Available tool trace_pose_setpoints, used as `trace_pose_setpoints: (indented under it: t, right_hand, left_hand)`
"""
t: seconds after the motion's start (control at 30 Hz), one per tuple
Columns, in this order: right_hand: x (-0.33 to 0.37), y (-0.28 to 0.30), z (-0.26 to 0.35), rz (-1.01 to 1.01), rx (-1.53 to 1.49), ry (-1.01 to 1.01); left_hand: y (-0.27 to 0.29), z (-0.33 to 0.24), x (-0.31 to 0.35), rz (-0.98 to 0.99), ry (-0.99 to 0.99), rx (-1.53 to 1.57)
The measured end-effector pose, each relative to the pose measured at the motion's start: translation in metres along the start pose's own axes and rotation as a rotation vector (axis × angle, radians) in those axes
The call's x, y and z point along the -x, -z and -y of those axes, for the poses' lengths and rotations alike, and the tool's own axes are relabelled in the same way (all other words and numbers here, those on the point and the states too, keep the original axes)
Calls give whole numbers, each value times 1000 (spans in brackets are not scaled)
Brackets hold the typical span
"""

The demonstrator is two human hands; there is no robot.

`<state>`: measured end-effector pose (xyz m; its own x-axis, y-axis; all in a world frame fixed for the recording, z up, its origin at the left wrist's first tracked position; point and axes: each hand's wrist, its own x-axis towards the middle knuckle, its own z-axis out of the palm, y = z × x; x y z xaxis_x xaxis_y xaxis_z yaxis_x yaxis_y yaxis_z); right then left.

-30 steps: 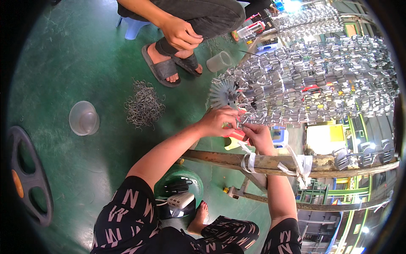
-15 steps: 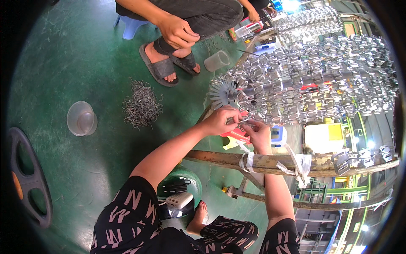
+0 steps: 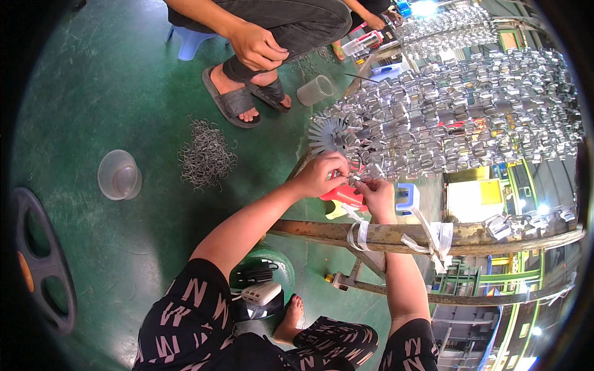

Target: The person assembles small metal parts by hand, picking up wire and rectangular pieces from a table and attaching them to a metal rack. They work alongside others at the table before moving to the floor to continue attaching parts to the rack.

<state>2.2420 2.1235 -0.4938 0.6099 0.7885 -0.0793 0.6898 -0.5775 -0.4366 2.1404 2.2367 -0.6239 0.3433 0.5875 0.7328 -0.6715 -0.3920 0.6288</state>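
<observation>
A large rack of shiny bent metal clips (image 3: 458,117) hangs in rows on the right, ending in a grey toothed metal disc (image 3: 328,135). At the near lower end of these rows, just below the disc, my hands meet. My left hand (image 3: 323,175) is closed, thumb and finger pinched; whatever is between them is too small to name. My right hand (image 3: 377,196) reaches up past the metal bar and pinches a small shiny metal piece (image 3: 354,179) beside the left fingertips. The fingers hide most of that piece.
A rusty bar (image 3: 322,230) with white ties crosses between my arms. On the green floor lie a pile of wire hooks (image 3: 207,154) and a clear plastic tub (image 3: 119,175). Another person's hand (image 3: 257,48) rests over their knee near a clear cup (image 3: 315,91).
The rows of clips have shifted and turned slightly, their glints changing. My hands stay pinched together at nearly the same place.
</observation>
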Motion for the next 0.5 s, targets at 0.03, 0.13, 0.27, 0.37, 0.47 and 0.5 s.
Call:
trace_pose_setpoints:
  t: [0.03, 0.13, 0.27, 0.37, 0.47, 0.5]
  right_hand:
    - [0, -1, -1, 5, -67, -14]
    - [0, -3, 0, 28, -222, -64]
    - [1, -2, 7, 57, -262, -115]
    - [2, -1, 3, 57, -274, -120]
    - [1, -1, 5, 73, -292, -129]
    - [1, -1, 5, 79, -299, -137]
  left_hand:
    - [0, 0, 1, -17, 7, -22]
    - [2, -4, 6, -70, 16, -89]
    - [4, -5, 8, -133, 75, -116]
    - [5, -6, 7, -88, 60, -162]
    - [8, -10, 6, -22, 23, -251]
    - [7, -10, 6, 0, 18, -278]
